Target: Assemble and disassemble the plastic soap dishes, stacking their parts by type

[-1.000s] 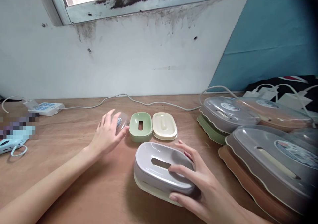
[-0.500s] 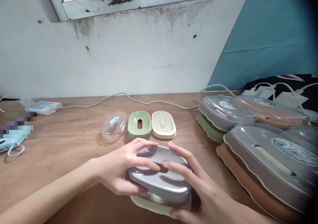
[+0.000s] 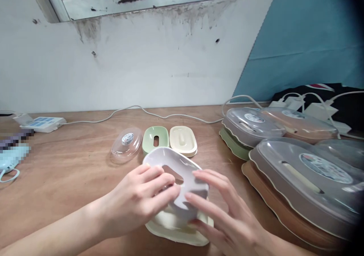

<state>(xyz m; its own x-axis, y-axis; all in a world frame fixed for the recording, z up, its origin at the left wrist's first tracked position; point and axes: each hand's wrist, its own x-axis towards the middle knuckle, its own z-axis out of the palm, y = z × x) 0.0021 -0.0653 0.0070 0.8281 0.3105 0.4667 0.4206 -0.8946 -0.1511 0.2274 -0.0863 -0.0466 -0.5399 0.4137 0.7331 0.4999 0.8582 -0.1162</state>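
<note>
A grey plastic piece (image 3: 189,165), rounded and with a slot in its middle, is tilted up between my hands. My left hand (image 3: 145,195) is closed on it, its fingers at the slot. My right hand (image 3: 222,205) grips the right end, fingers on the top face and thumb at the lower edge. Beneath lies a cream wavy-rimmed plastic base (image 3: 174,233), partly covered by the grey piece. Just beyond stand a green slotted piece (image 3: 163,133), a cream tray (image 3: 190,135) with a raised middle, and a clear lid (image 3: 119,146) bearing a round label.
Stacked lidded boxes (image 3: 290,188) in grey, brown and green take up the right side. A white cable (image 3: 170,116) runs along the wall to a power strip (image 3: 44,123) at left. A light-blue device (image 3: 13,155) sits at the left edge.
The grey piece has gone from lying nearly level over the cream base to tilted, its far left end raised. My left fingers have shifted to its slot.
</note>
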